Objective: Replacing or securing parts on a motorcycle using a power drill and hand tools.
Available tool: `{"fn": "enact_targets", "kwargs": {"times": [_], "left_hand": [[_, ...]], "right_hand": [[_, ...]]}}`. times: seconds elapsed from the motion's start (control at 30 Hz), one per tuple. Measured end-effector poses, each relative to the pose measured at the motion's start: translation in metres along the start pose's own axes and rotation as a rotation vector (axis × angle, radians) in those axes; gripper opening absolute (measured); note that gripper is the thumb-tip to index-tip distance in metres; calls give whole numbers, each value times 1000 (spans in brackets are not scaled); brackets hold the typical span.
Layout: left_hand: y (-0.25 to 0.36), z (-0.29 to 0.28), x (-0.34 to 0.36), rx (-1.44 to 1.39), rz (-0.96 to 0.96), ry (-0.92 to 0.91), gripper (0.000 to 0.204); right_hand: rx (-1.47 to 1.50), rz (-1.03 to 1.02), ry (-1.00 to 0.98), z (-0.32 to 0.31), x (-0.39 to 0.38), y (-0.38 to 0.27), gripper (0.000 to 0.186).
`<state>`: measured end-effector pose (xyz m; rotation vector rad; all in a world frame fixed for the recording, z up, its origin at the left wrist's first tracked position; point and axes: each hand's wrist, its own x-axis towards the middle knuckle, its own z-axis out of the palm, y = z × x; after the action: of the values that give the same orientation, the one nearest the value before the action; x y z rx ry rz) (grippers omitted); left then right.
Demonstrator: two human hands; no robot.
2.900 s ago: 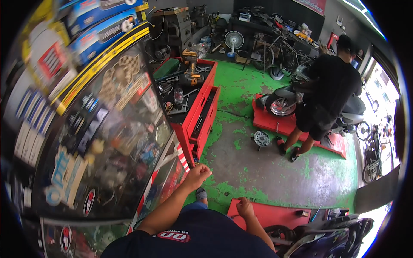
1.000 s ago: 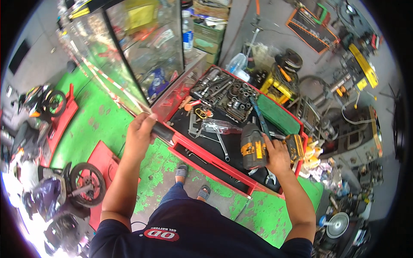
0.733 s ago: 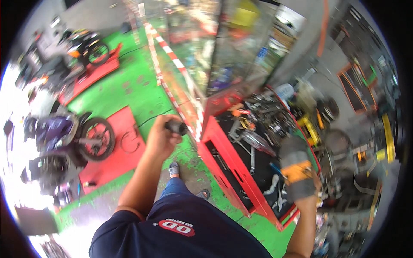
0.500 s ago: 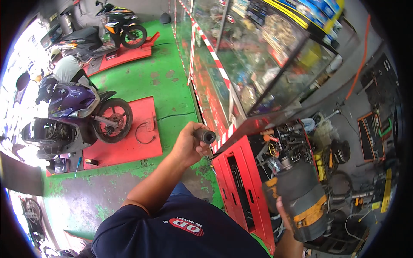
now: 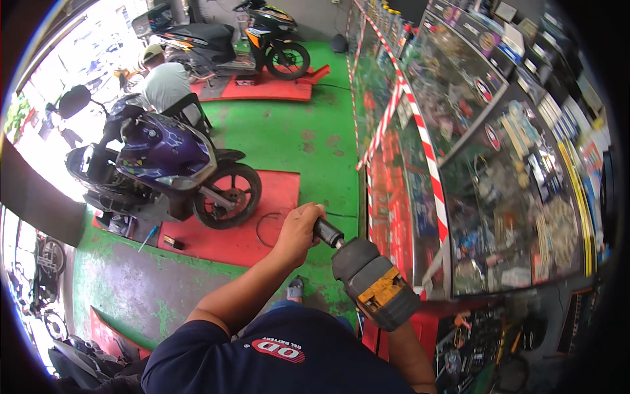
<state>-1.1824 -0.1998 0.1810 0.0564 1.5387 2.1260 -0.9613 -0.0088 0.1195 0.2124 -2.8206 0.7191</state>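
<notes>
My left hand (image 5: 300, 231) is closed around a black impact socket (image 5: 327, 231), with the socket's open end sticking out toward the right. Up against that end is the silver drive tip of a black and yellow impact wrench (image 5: 375, 284). Whether the tip has entered the socket I cannot tell. My right forearm (image 5: 410, 354) rises from below to the wrench, and the tool's body hides most of the hand gripping it. Both things are held in the air in front of my chest.
A purple scooter (image 5: 164, 148) stands on a red lift plate (image 5: 279, 187) at left. Farther back, a person (image 5: 167, 85) crouches near a black and orange motorcycle (image 5: 266, 39). Glass display cases (image 5: 489, 217) line the right. Below them is a red tool cabinet (image 5: 423, 335) with tools.
My right hand has swung the impact wrench up and left from over the tool cabinet to the socket. The socket has turned toward the wrench. The view has shifted left.
</notes>
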Motion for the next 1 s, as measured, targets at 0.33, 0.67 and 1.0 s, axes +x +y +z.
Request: {"fn": "enact_targets", "kwargs": {"times": [0.33,0.67,1.0], "left_hand": [[26,-64,190,1031,1,-274,29],[45,-8,387,375,77,-1,29],[137,23,563,-649,54,93,29]], "right_hand": [[367,29,-38,6,190,58,42],[88,-292,-55,17,355,227,42],[470,-258,-51,48,556,350,43]]}}
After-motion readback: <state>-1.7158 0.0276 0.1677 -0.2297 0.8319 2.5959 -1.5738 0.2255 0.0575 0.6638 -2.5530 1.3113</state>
